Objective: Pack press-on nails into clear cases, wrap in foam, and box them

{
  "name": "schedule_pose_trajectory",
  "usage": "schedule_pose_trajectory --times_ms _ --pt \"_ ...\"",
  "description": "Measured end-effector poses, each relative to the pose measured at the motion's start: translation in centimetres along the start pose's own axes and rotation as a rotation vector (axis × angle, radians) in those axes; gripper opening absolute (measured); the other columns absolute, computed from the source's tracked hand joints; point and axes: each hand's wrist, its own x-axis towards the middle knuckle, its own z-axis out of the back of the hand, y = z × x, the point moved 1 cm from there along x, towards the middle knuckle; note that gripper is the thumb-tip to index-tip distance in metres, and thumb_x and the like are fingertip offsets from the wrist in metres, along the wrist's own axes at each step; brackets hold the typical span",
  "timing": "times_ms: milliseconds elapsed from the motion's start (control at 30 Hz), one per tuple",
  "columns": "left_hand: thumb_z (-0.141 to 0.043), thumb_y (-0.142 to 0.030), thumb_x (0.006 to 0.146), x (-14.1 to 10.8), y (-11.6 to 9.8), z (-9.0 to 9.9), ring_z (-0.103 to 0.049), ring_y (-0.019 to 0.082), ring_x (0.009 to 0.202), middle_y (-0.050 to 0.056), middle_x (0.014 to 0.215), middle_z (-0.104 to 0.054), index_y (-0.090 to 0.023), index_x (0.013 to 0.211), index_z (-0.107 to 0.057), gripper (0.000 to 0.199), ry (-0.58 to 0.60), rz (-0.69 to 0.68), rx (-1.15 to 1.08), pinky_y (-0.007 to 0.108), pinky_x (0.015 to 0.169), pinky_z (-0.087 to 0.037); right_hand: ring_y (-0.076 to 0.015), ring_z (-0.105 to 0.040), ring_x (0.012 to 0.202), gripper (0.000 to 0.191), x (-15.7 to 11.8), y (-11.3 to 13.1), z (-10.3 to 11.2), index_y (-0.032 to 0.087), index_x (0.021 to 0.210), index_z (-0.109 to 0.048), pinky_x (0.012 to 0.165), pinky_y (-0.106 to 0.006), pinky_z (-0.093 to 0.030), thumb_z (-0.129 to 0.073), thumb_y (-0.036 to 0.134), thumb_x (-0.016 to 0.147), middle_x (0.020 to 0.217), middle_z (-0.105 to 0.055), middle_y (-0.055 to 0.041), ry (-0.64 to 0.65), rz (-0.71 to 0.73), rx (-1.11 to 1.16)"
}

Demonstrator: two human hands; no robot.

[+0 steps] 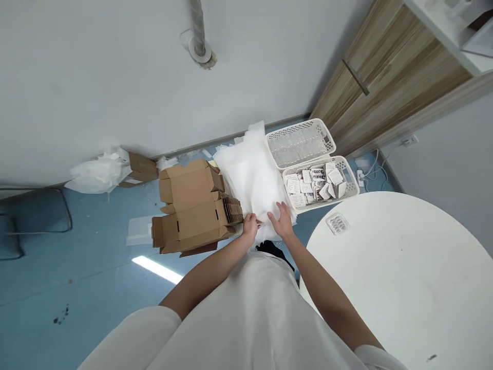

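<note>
A stack of thin white foam sheets (pixel 252 164) lies in front of me, slightly rumpled near my body. My left hand (pixel 250 226) is at the near left part of the stack, its fingers bent and closed on the top foam sheet. Close by on the right, my right hand (pixel 283 222) rests on the same white material with thumb and fingers apart. Left of the stack are open brown cardboard boxes (pixel 196 218), partly folded, beside my left hand. The exact contact under the left fingertips is hard to see.
Right of the foam, one white basket (pixel 321 204) holds many small white cards or packs, and another basket (pixel 273 154) holds clear plastic cases. A round white table (pixel 404 267) bears a small clear case (pixel 338 224). A cardboard box (pixel 142 168) and plastic bag (pixel 96 174) sit along the wall.
</note>
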Motion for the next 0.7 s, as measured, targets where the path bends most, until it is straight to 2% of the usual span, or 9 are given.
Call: schedule_pose_trajectory --times_ms 67,167,267,400,500,600,700 --pt "-0.043 -0.038 0.079 -0.4 -0.3 0.1 -0.052 0.010 0.059 -0.002 0.064 -0.051 -0.019 0.074 -0.047 0.021 -0.024 -0.002 -0.068 0.023 0.056 -0.044 -0.0255 -0.035 0.123 0.063 1.0 -0.2 0.1 0.016 0.130 -0.036 0.099 -0.042 -0.031 -0.045 0.049 0.077 0.135 -0.036 -0.0130 0.018 -0.083 0.106" --pt "-0.043 -0.038 0.080 -0.9 -0.5 0.3 -0.050 0.009 0.058 -0.002 0.065 -0.050 -0.019 0.073 -0.046 0.020 -0.040 -0.009 -0.137 0.022 0.056 -0.044 -0.0207 -0.054 0.100 0.064 2.4 -0.4 0.0 0.018 0.130 -0.034 0.086 -0.035 -0.042 -0.046 0.050 0.076 0.114 -0.054 -0.0106 0.093 -0.168 0.238" --pt "-0.043 -0.037 0.080 -1.2 -0.6 0.6 -0.047 0.009 0.056 -0.003 0.063 -0.048 -0.020 0.072 -0.047 0.020 -0.033 -0.045 -0.092 0.021 0.056 -0.043 -0.0189 -0.057 0.084 0.070 3.2 -0.4 -0.1 0.018 0.127 -0.037 0.078 -0.033 -0.045 -0.057 0.048 0.067 0.102 -0.058 -0.0080 0.153 -0.212 0.183" --pt "-0.042 -0.036 0.082 -1.5 -0.6 1.0 -0.050 0.010 0.064 -0.001 0.070 -0.053 -0.020 0.074 -0.048 0.019 -0.044 -0.129 -0.097 0.022 0.063 -0.043 -0.0206 -0.054 0.090 0.069 3.4 -0.5 -0.3 0.019 0.121 -0.043 0.081 -0.034 -0.042 -0.063 0.043 0.060 0.111 -0.052 -0.0107 0.108 -0.242 0.035" --pt "-0.040 -0.037 0.083 -1.7 -0.5 1.3 -0.053 0.012 0.071 0.002 0.077 -0.056 -0.020 0.079 -0.049 0.020 -0.012 -0.136 -0.116 0.023 0.067 -0.044 -0.0198 -0.055 0.089 0.067 3.2 -0.7 -0.6 0.021 0.122 -0.041 0.078 -0.032 -0.043 -0.062 0.039 0.061 0.103 -0.056 -0.0070 0.141 -0.296 0.071" --pt "-0.039 -0.039 0.083 -1.6 -0.4 1.7 -0.053 0.013 0.071 0.002 0.076 -0.057 -0.020 0.079 -0.050 0.022 0.004 -0.140 0.018 0.024 0.068 -0.044 -0.0183 -0.057 0.086 0.067 3.0 -0.9 -0.6 0.021 0.122 -0.040 0.075 -0.030 -0.045 -0.062 0.036 0.060 0.096 -0.058 -0.0042 0.146 -0.368 0.148" --pt "-0.036 -0.041 0.084 -1.6 -0.2 2.0 -0.055 0.014 0.077 0.003 0.081 -0.058 -0.020 0.085 -0.051 0.026 0.004 -0.154 0.159 0.026 0.072 -0.043 -0.0175 -0.058 0.082 0.070 2.5 -0.6 0.1 0.020 0.121 -0.039 0.071 -0.029 -0.047 -0.064 0.034 0.058 0.104 -0.055 -0.0068 0.067 -0.395 0.168"
